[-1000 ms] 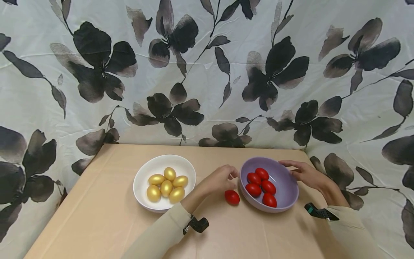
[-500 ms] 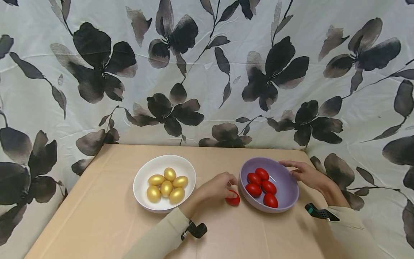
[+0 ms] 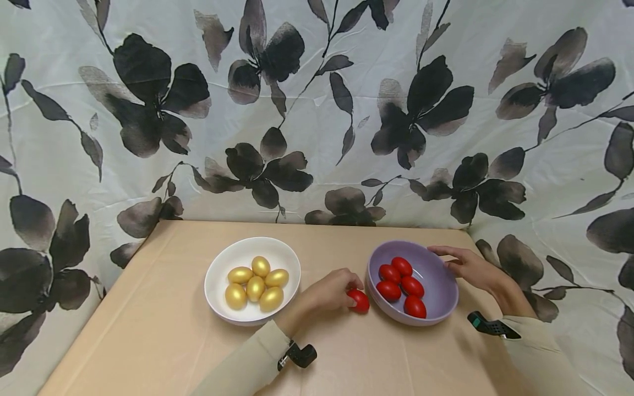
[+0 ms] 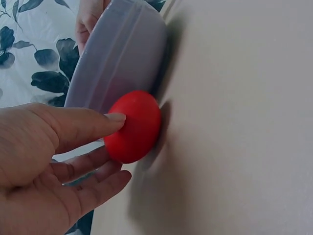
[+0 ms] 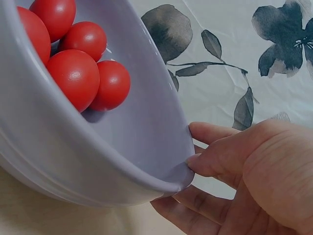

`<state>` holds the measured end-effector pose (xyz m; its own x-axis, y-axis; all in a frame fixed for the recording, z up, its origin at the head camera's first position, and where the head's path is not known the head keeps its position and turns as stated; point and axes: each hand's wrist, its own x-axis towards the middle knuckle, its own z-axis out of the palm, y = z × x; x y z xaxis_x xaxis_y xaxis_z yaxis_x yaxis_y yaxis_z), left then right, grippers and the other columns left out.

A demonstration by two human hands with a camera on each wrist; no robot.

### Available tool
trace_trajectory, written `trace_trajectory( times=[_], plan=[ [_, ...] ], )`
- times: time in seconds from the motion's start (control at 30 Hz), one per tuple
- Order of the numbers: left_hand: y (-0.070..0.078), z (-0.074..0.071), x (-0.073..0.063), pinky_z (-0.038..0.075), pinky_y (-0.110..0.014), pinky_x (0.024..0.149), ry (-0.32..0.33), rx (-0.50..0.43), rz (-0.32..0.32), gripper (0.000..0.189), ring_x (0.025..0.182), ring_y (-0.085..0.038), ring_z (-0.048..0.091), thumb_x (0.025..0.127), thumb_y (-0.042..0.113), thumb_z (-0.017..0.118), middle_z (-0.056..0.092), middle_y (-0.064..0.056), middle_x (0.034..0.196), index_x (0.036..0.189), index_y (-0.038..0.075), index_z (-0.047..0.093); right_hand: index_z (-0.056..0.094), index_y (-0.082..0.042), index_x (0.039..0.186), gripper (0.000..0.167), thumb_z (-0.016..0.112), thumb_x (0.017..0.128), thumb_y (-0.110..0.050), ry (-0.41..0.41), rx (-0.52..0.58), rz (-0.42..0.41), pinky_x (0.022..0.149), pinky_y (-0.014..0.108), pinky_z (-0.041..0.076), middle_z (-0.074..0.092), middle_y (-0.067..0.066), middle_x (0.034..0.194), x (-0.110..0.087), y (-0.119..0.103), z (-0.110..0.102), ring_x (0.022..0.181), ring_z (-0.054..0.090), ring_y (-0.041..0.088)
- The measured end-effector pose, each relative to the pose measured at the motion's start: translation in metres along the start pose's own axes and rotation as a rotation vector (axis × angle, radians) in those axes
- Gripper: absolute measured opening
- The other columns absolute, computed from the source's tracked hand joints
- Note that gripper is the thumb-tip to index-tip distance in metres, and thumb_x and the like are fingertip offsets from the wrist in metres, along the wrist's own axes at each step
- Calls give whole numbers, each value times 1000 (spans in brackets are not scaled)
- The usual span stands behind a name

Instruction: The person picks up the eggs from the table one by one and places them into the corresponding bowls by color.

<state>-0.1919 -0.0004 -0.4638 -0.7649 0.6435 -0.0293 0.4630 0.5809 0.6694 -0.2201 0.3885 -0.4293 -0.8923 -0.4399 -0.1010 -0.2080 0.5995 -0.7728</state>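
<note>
My left hand point(image 3: 331, 291) pinches a red egg point(image 3: 359, 301) just left of the purple bowl point(image 3: 440, 289). In the left wrist view the thumb lies on the near side of that egg point(image 4: 138, 128), with fingers behind it, close to the tabletop. On the bowl's right side my right hand point(image 3: 470, 269) grips the rim; the right wrist view has the thumb point(image 5: 203, 164) at the rim and other fingers around the outside. Several red eggs point(image 5: 73, 81) lie together in this bowl, towards its left.
A white bowl point(image 3: 212, 286) with several golden eggs point(image 3: 255, 287) stands to the left on the tan tabletop point(image 3: 163, 319). Behind the table hangs a white floral cloth point(image 3: 337, 126), which also runs along the sides.
My left hand has lowered slightly and taken hold of the loose red egg, which has shifted a little to the right. The right hand stays at the purple bowl.
</note>
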Motion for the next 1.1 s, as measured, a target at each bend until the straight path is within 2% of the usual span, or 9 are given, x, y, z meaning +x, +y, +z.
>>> trace_trajectory(
  times=[0.23,0.53,0.9,1.1],
  plan=[
    [-2,4,2,49,-19,82,16,0,-24,26,89,-11,56,83,7,81,63,2,96,108,9,74,46,-3,150,56,44,96,10,-1,14,6,92,44,57,45,32,147,-1,1,0,121,60,50],
    [-1,6,3,49,-18,80,-9,-47,-27,27,89,-10,58,84,7,81,66,2,99,109,10,71,47,-3,150,56,43,96,10,1,6,-2,92,43,58,45,32,147,-1,1,0,120,60,49],
    [0,7,3,50,-18,76,-25,-42,-55,23,85,-8,56,83,11,83,63,3,92,103,9,73,46,-2,150,54,45,97,9,-3,10,-3,93,45,57,45,33,148,1,0,-1,121,59,50],
    [1,5,1,51,-17,74,-27,-47,-69,26,85,-9,56,84,12,82,65,2,94,108,7,72,46,-2,150,55,44,96,10,-3,2,-2,93,45,57,45,33,148,1,0,-1,122,59,51]
  ],
)
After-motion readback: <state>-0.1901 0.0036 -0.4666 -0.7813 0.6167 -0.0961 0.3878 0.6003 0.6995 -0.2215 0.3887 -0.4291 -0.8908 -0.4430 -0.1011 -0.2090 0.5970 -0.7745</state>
